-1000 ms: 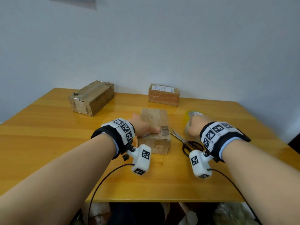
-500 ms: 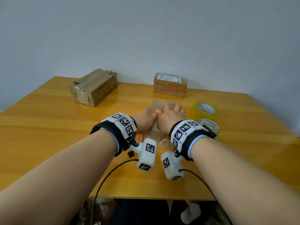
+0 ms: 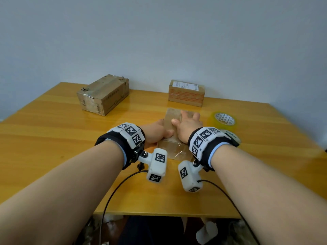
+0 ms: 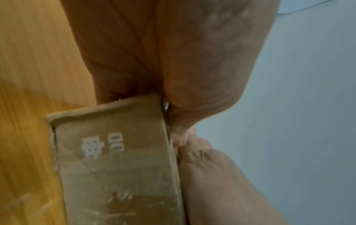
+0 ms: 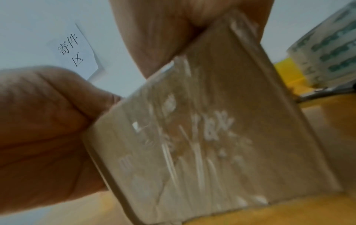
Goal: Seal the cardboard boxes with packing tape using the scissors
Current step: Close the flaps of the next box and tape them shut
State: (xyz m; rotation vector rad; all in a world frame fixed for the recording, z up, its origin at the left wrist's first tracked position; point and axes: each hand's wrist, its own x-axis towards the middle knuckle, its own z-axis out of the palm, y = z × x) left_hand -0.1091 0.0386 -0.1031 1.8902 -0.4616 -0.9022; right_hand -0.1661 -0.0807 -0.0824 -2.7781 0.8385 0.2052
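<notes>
A small brown cardboard box with shiny clear tape on its near face lies in the middle of the table. My left hand grips its left side, thumb over the top edge; the left wrist view shows that side of the box under the palm. My right hand lies flat on the box top with straight fingers pointing away. A yellowish tape roll stands right of the box. A thin metal piece beside the box may be the scissors; the head view hides them.
A larger worn box sits at the back left, and a labelled box at the back centre. A second tape roll peeks out behind my right wrist. The wooden table meets a wall behind.
My right hand left the tape roll area, moved left onto the box top, then slid forward along it. The left hand kept its hold on the box's left side.
</notes>
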